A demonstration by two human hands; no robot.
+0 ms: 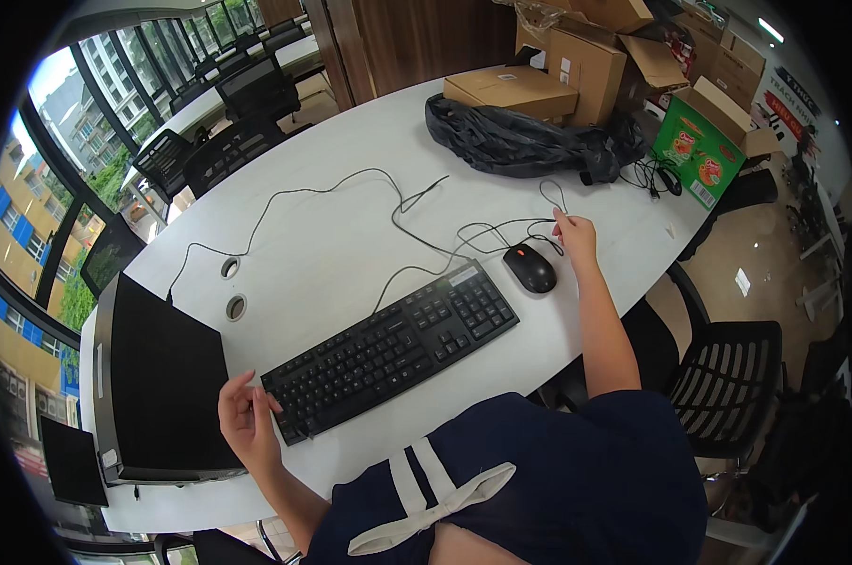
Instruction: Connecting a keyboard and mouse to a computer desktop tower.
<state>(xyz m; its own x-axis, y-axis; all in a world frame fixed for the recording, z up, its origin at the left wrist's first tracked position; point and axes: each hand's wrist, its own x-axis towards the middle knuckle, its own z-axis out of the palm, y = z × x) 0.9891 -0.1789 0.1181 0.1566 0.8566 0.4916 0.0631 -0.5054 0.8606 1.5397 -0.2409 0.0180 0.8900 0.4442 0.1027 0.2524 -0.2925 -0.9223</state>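
Observation:
My right hand point(574, 236) pinches the thin black cable point(553, 189) of a mouse between thumb and fingertips, just above the table. The black computer mouse point(530, 268), with an orange-red scroll wheel, lies beside that wrist, its cable looped loosely behind it. My left hand point(246, 424) is at the left end of a black full-size keyboard point(391, 353), fingers slightly curled and apart. Whether a fingertip touches the keyboard's edge I cannot tell. The keyboard lies slantwise on the table, its own cable running off the back.
A black desktop computer case point(168, 381) stands left on the white table point(327, 240), near two cable holes. A long cable point(313, 191) crosses the tabletop. Farther back are a black plastic bag point(518, 145), cardboard boxes point(511, 90) and a green carton point(698, 152). A mesh chair point(729, 381) stands right.

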